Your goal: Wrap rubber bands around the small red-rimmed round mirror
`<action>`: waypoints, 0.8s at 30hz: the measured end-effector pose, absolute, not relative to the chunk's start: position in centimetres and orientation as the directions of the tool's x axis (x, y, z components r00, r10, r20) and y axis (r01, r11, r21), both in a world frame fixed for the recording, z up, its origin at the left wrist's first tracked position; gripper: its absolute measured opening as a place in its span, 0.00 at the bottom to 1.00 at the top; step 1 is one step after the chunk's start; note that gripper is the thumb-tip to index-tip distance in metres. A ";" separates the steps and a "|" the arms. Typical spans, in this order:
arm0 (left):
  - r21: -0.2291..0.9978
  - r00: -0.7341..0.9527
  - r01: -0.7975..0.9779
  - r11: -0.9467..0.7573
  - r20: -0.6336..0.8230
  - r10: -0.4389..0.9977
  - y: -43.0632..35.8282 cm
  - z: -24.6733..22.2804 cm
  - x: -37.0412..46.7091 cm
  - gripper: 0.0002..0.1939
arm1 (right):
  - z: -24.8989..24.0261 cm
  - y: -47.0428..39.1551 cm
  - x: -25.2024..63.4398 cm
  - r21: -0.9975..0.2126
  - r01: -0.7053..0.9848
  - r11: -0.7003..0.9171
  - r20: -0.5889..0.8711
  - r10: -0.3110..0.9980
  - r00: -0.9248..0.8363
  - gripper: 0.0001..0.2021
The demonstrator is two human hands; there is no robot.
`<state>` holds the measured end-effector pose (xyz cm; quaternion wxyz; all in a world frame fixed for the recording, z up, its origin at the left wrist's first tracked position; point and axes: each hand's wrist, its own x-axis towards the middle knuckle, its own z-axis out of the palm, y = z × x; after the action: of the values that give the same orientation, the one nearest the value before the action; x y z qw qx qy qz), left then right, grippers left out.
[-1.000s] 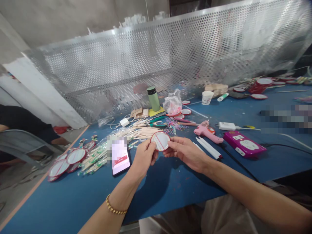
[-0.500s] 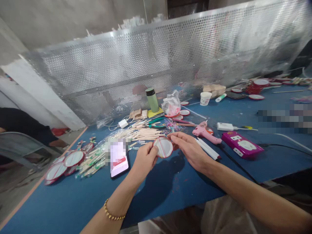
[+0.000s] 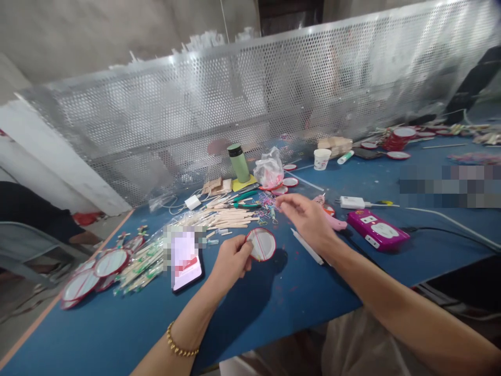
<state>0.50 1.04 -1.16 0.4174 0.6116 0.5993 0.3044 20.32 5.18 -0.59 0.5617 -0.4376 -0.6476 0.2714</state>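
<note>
A small round white disc (image 3: 264,244) with a red rim and thin lines across its face is pinched at its left edge between the thumb and fingers of my left hand (image 3: 235,257), above the blue table. My right hand (image 3: 307,216) is apart from the disc, with bent fingers stretched toward a tangle of thin coloured strands (image 3: 266,201). Nothing shows in its fingers. Beneath its wrist lie white sticks (image 3: 307,246). The pink glue gun (image 3: 335,221) is partly hidden behind that hand.
Wooden sticks (image 3: 235,216), green-handled pliers (image 3: 246,197) and a phone (image 3: 187,261) lie beyond my left hand. More red-rimmed discs (image 3: 111,262) are at the left. A purple power strip (image 3: 378,230), paper cup (image 3: 321,159) and green bottle (image 3: 238,164) stand around; a perforated metal screen (image 3: 203,109) borders the back.
My right hand has let go of the disc's right edge and moved right and slightly up toward the coloured strands. My left hand still holds the disc. The view has shifted slightly.
</note>
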 end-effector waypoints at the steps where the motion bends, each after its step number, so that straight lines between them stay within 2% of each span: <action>1: 0.869 0.074 0.483 0.113 -0.169 0.983 1.2 -1.3 0.6 0.12 | 0.3 5.5 21.1 -0.823 0.303 0.480 0.518 0.854 0.055 0.14; 4: 0.853 0.046 0.481 0.204 -0.256 0.966 1.6 -1.7 0.9 0.09 | 3.3 6.4 23.1 -0.703 0.547 0.454 0.564 0.825 0.040 0.12; 6: 0.857 0.052 0.468 0.218 -0.273 0.960 1.7 -1.9 1.1 0.09 | 4.8 7.4 23.7 -0.538 0.763 0.359 0.529 0.848 -0.025 0.11; 9: 0.860 0.063 0.460 0.222 -0.281 0.958 1.5 -1.9 1.2 0.12 | 5.6 9.3 23.2 -0.234 0.942 0.241 0.294 0.941 -0.167 0.13; 13: 0.871 0.066 0.453 0.191 -0.246 0.967 1.4 -1.9 0.9 0.11 | 4.6 12.2 21.5 -0.117 0.965 0.236 0.126 0.967 -0.221 0.11; 19: 0.878 0.096 0.464 0.119 -0.183 0.978 1.5 -2.3 0.4 0.12 | 2.7 14.6 20.0 0.047 0.965 0.257 0.027 0.966 -0.259 0.14; 24: 0.883 0.097 0.460 0.097 -0.159 0.983 1.5 -2.2 0.3 0.12 | 1.7 15.2 19.5 0.100 0.946 0.308 -0.039 0.951 -0.305 0.14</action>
<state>0.31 1.52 -2.16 0.4336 0.6005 0.6005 0.3014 19.49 15.20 1.68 -0.0454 -0.5877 -0.8073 -0.0292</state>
